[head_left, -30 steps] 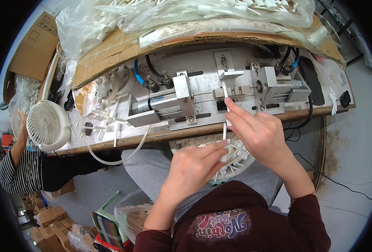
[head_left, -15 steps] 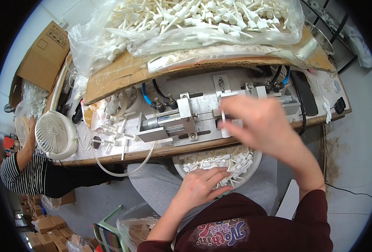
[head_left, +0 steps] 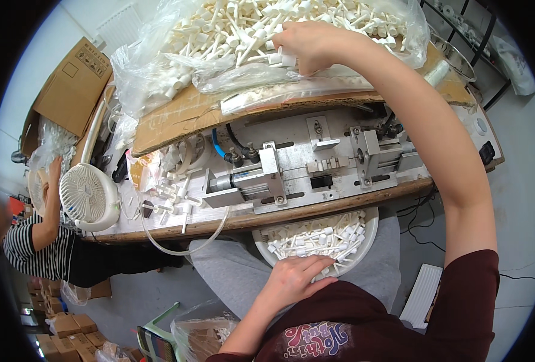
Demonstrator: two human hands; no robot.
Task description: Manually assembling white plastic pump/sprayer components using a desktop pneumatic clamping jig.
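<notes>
My right hand [head_left: 313, 45] reaches far up onto a clear plastic bag [head_left: 219, 42] heaped with white plastic stick parts, its fingers closed around a few of them. My left hand [head_left: 294, 277] rests flat in a round white bowl [head_left: 370, 232] on my lap, its fingers spread over several small white parts. Between the two hands, on a wooden bench [head_left: 316, 208], stands a grey metal press jig [head_left: 291, 172] with a pneumatic cylinder.
A small white fan [head_left: 89, 196] stands at the bench's left end, with loose white parts [head_left: 174, 196] and a clear tube beside it. A cardboard sheet [head_left: 189, 111] lies under the bag. Another person in a striped shirt [head_left: 29, 247] works at left. Boxes sit on the floor.
My right hand has left the jig and risen up to the bag of white parts. My left hand has dropped from chest height into the bowl on my lap.
</notes>
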